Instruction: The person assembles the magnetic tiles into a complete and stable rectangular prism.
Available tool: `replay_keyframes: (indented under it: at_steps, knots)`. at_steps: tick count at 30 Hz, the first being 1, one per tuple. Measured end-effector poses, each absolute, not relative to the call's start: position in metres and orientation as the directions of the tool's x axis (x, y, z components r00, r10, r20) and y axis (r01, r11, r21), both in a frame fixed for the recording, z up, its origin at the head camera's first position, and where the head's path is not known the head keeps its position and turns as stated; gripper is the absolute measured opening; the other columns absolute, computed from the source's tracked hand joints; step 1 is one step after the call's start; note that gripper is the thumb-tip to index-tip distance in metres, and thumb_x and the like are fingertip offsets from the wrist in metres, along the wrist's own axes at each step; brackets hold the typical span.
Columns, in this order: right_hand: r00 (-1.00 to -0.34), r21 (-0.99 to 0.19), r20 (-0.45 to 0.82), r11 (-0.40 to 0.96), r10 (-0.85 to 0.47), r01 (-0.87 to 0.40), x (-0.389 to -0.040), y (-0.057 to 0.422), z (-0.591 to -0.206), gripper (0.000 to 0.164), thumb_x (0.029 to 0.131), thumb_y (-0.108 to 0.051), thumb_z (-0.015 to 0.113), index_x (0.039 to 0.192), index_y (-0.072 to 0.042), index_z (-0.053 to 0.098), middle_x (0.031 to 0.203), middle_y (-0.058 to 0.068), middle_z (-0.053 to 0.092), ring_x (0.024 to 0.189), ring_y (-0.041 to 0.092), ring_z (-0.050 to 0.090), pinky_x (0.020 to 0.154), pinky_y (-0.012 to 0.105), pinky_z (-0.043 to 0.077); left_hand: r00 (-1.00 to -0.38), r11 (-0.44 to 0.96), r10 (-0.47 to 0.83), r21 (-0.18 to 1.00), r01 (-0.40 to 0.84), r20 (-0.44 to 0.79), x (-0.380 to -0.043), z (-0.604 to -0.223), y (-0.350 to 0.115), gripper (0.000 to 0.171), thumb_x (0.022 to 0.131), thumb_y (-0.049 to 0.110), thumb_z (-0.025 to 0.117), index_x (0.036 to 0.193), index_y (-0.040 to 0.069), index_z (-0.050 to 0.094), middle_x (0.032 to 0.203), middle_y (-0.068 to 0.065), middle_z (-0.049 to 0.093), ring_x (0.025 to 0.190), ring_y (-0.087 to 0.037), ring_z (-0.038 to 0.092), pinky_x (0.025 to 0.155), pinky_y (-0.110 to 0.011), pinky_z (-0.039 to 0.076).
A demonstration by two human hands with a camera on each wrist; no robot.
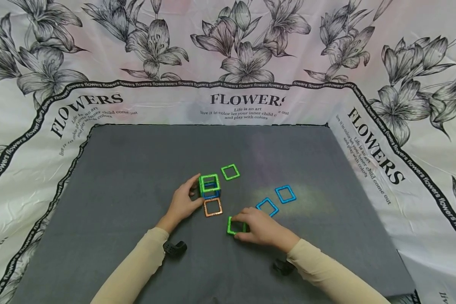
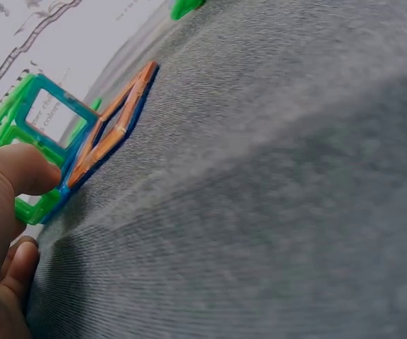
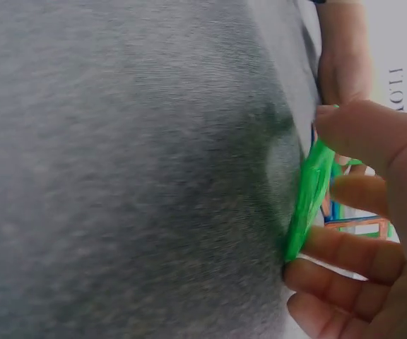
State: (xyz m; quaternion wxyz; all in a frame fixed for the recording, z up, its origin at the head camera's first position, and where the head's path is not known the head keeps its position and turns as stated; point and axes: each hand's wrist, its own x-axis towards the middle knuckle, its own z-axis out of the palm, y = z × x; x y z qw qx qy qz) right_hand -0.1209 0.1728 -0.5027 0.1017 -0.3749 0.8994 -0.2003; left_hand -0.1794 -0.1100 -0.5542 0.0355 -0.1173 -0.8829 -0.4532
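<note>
White cloth (image 1: 247,90) — flower-printed, lettered "FLOWERS" — borders the grey surface (image 1: 144,169).

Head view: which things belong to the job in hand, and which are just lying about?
In the job:
green-and-blue frame stack, in the left grip
orange square against it
green square, in the right grip

Apparently lying about (loose squares might be spares):
loose green square
two blue squares
flower-print cloth (backdrop)

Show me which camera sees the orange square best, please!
The head view: the orange square shows all four sides. The left wrist view shows it at a slant. The right wrist view shows only orange bits beyond the right hand, perhaps the same square.
</note>
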Motion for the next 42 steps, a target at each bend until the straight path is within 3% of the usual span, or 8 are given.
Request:
replay_keyframes:
  at_steps: [5, 10, 13, 16, 21, 26, 30, 42]
  knots:
    - [-0.777, -0.578, -0.039, 0.648, -0.628, -0.495, -0.126, 0.166, -0.504, 0.048, 0.098, -0.03, 0.067, 0.141, -0.009, 0.061, 0.113, 0.004, 0.074, 0.086, 0.011, 0.066, 0.07, 0.028, 0.052, -0.973, 0.601, 0.191, 0.769, 0.217, 0.126, -0.184, -0.553, -0.11, 0.075, 0.083, 0.014, 0.077, 0.152, 0.014, 0.048, 0.13, -0.014, 0.068, 0.103, -0.029, 0.062, 0.083, -0.041, 0.052]
    - [-0.836, -0.657, -0.018, 0.637, -0.549, -0.404, -0.13, 0.163, -0.505, 0.047, 0.101, -0.024, 0.063, 0.145, -0.008, 0.057, 0.083, -0.004, 0.072, 0.061, 0.001, 0.057, 0.057, 0.023, 0.047, -0.974, 0.61, 0.209, 0.766, 0.204, 0.093, -0.187, -0.551, -0.11, 0.073, 0.085, 0.016, 0.077, 0.152, 0.013, 0.048, 0.133, -0.013, 0.066, 0.112, -0.03, 0.061, 0.085, -0.042, 0.053]
    - [-0.857, -0.704, -0.041, 0.624, -0.513, -0.339, -0.135, 0.159, -0.503, 0.043, 0.101, -0.019, 0.061, 0.143, -0.007, 0.059, 0.074, -0.001, 0.069, 0.053, 0.002, 0.048, 0.053, 0.023, 0.042, -0.975, 0.61, 0.205, 0.769, 0.192, 0.081, -0.187, -0.551, -0.11, 0.073, 0.085, 0.016, 0.077, 0.152, 0.014, 0.048, 0.134, -0.013, 0.066, 0.113, -0.031, 0.061, 0.086, -0.043, 0.053]
    - [-0.871, -0.777, -0.124, 0.592, -0.476, -0.213, -0.143, 0.157, -0.498, 0.042, 0.099, -0.011, 0.058, 0.141, -0.005, 0.061, 0.079, 0.008, 0.073, 0.053, 0.006, 0.048, 0.052, 0.025, 0.04, -0.975, 0.61, 0.206, 0.769, 0.191, 0.079, -0.187, -0.551, -0.111, 0.074, 0.085, 0.015, 0.078, 0.152, 0.013, 0.048, 0.135, -0.014, 0.065, 0.113, -0.031, 0.061, 0.086, -0.043, 0.053]
    - [-0.848, -0.889, -0.315, 0.446, -0.427, 0.106, -0.156, 0.155, -0.492, 0.046, 0.097, -0.004, 0.057, 0.142, 0.003, 0.056, 0.098, 0.02, 0.077, 0.069, 0.013, 0.065, 0.063, 0.033, 0.055, -0.97, 0.617, 0.225, 0.757, 0.214, 0.091, -0.189, -0.553, -0.113, 0.075, 0.085, 0.015, 0.079, 0.153, 0.012, 0.047, 0.136, -0.014, 0.065, 0.113, -0.029, 0.062, 0.084, -0.04, 0.053]
    - [-0.819, -0.904, -0.423, 0.248, -0.387, 0.349, -0.166, 0.151, -0.493, 0.05, 0.1, -0.008, 0.06, 0.146, 0.007, 0.048, 0.097, 0.005, 0.078, 0.085, 0.009, 0.073, 0.083, 0.036, 0.062, -0.968, 0.625, 0.237, 0.75, 0.218, 0.084, -0.191, -0.552, -0.115, 0.075, 0.085, 0.017, 0.079, 0.153, 0.012, 0.047, 0.137, -0.013, 0.065, 0.113, -0.03, 0.062, 0.082, -0.038, 0.051]
    - [-0.815, -0.896, -0.443, 0.138, -0.373, 0.423, -0.169, 0.146, -0.497, 0.047, 0.102, -0.008, 0.058, 0.144, 0.01, 0.048, 0.097, -0.005, 0.076, 0.088, 0.008, 0.073, 0.088, 0.035, 0.062, -0.968, 0.626, 0.239, 0.75, 0.212, 0.075, -0.192, -0.551, -0.114, 0.074, 0.085, 0.018, 0.079, 0.152, 0.012, 0.047, 0.138, -0.013, 0.065, 0.114, -0.03, 0.062, 0.083, -0.039, 0.052]
    - [-0.842, -0.893, -0.449, 0.104, -0.298, 0.439, -0.171, 0.13, -0.509, 0.044, 0.1, -0.006, 0.061, 0.141, 0.008, 0.053, 0.108, 0.009, 0.077, 0.085, 0.01, 0.073, 0.084, 0.037, 0.063, -0.969, 0.62, 0.231, 0.755, 0.214, 0.085, -0.191, -0.55, -0.114, 0.073, 0.085, 0.018, 0.08, 0.151, 0.012, 0.049, 0.137, -0.013, 0.065, 0.112, -0.03, 0.061, 0.084, -0.041, 0.053]
